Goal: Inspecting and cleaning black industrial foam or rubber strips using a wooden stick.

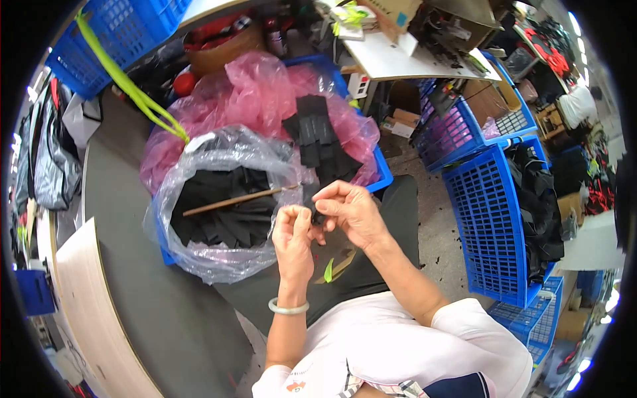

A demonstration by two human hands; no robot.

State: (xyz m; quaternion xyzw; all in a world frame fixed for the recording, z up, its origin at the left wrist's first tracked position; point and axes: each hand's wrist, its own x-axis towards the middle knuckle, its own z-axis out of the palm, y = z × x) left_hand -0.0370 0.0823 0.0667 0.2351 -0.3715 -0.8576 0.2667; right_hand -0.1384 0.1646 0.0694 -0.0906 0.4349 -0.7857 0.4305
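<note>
My left hand [292, 242] and my right hand [353, 213] meet in front of me, with thumbs and fingers pinched together. Between them is a small black piece [317, 207], mostly hidden by my fingers; it looks like dark fabric. Just beyond, a clear plastic bag [169, 189] stands with its mouth folded open, full of black fabric pieces [219, 225]. Across its opening lies a thin wooden stick [232, 201]. Farther off, a stack of black strips [315, 132] rests on pink plastic film [255, 79].
A blue crate [383, 166] holds the pink film. Tall blue baskets [488, 225] with black pieces stand at the right. A grey worktop [126, 252] curves along the left. Yellow-green ties [133, 89] hang from a blue basket [123, 40] at upper left. A white table [411, 60] stands behind.
</note>
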